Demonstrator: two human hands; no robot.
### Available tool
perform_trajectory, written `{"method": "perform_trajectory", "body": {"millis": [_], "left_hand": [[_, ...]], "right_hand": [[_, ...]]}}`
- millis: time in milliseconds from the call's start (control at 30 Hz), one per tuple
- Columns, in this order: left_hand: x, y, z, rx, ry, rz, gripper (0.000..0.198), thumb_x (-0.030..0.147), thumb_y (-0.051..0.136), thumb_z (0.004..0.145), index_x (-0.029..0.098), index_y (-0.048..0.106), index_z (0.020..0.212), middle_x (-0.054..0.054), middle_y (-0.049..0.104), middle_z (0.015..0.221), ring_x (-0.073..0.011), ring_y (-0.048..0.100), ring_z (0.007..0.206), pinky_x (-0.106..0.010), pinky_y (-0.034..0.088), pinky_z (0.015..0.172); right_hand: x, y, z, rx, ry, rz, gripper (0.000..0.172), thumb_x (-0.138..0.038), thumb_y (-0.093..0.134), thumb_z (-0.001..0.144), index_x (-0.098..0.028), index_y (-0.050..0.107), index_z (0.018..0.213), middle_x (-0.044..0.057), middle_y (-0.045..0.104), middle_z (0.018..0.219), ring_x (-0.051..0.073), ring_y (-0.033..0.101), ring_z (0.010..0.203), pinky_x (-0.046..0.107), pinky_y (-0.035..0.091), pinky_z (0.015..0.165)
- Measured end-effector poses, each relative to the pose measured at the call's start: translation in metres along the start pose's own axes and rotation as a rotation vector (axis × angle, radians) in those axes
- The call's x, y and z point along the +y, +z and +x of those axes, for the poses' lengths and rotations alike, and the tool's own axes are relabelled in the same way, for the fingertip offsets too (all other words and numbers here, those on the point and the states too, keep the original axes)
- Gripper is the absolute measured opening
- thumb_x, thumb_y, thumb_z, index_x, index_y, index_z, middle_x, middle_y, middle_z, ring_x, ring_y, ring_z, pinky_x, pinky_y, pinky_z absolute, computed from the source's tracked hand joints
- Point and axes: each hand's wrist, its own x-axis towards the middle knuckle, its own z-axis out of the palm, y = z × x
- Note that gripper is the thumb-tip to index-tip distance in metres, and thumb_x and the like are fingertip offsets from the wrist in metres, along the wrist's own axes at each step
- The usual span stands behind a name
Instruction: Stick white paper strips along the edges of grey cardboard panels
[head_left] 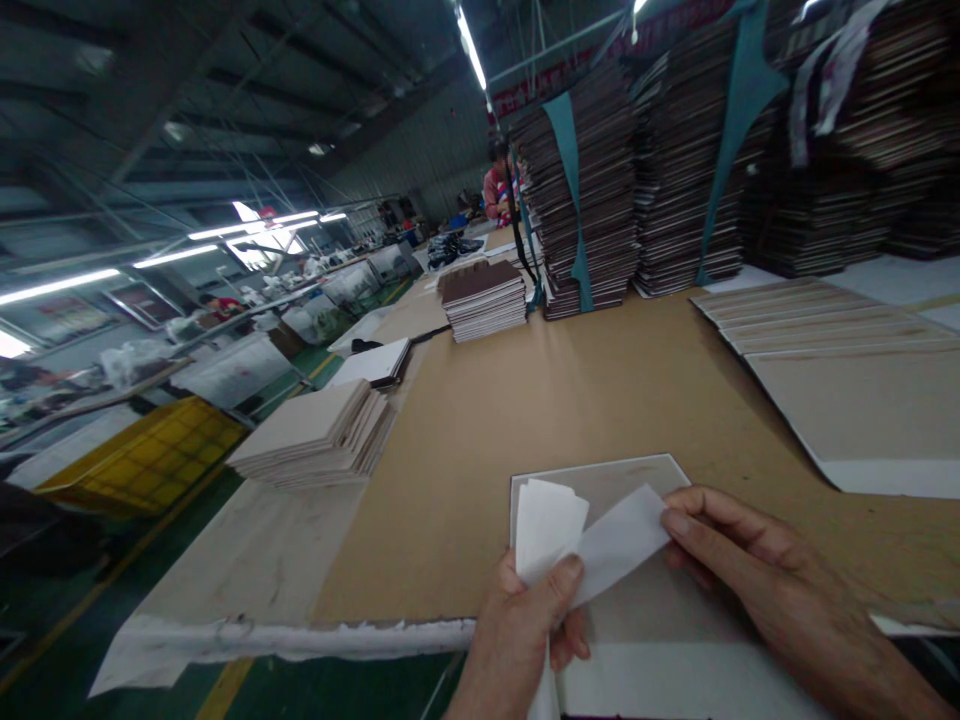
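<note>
My left hand (529, 625) is closed round a bundle of white paper strips (546, 525), thumb pressed on top. Between the thumb and fingers of my right hand (739, 570) is the far end of one white strip (626, 540), which slants up to the right out of the bundle. Both hands are over a flat beige panel (645, 610) with a dark edge and a white band along its near side. That panel lies at the front of the brown-topped table (480, 440), and my forearms cover part of it.
Overlapping beige panels (892, 400) lie at the right. Tall stacks of dark boards (585, 200) tied with teal cloth rise at the back. Piled boards (315, 430) sit on the left, near a smaller dark stack (486, 300). A yellow crate (150, 455) stands beyond; a person (499, 190) is far back.
</note>
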Motion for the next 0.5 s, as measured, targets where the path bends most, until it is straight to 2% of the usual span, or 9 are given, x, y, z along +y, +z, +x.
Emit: {"method": "perform_trajectory", "body": {"millis": [100,233,333,500], "left_hand": [[-0.003,-0.004,0.002,0.03,-0.016,-0.018,0.058,0.064,0.079,0.066,0.017,0.057,0.093,0.005,0.052,0.046,-0.0077,0.038,0.041,-0.02,0.025,0.043],[-0.005,-0.003,0.005,-0.009,-0.02,0.007,0.056,0.063,0.078,0.067,0.015,0.06,0.089,0.003,0.054,0.047,-0.0064,0.038,0.041,-0.018,0.025,0.043],[-0.004,-0.004,0.007,0.012,0.017,-0.037,0.054,0.06,0.082,0.061,0.014,0.061,0.082,0.001,0.054,0.044,-0.0062,0.036,0.037,-0.018,0.023,0.039],[0.005,-0.02,0.007,0.164,0.053,-0.194,0.041,0.039,0.086,0.057,0.014,0.061,0.077,0.002,0.056,0.047,-0.0061,0.043,0.04,-0.015,0.026,0.038]], "right_hand": [[-0.006,-0.002,0.0,-0.071,0.032,0.085,0.041,-0.062,0.07,0.08,-0.022,0.062,0.085,-0.002,0.058,0.072,0.01,0.049,0.06,0.02,0.038,0.054],[-0.011,-0.004,0.004,-0.083,0.054,0.062,0.042,-0.061,0.074,0.076,-0.022,0.063,0.085,0.0,0.061,0.076,0.013,0.053,0.064,0.022,0.043,0.056],[-0.006,-0.015,0.008,-0.031,0.083,-0.004,0.046,-0.067,0.072,0.074,-0.023,0.066,0.085,0.0,0.059,0.073,0.013,0.051,0.063,0.021,0.042,0.054],[0.007,-0.04,0.01,0.132,0.091,-0.059,0.043,-0.068,0.073,0.073,-0.029,0.072,0.09,0.001,0.057,0.074,0.013,0.046,0.062,0.022,0.036,0.049]]}}
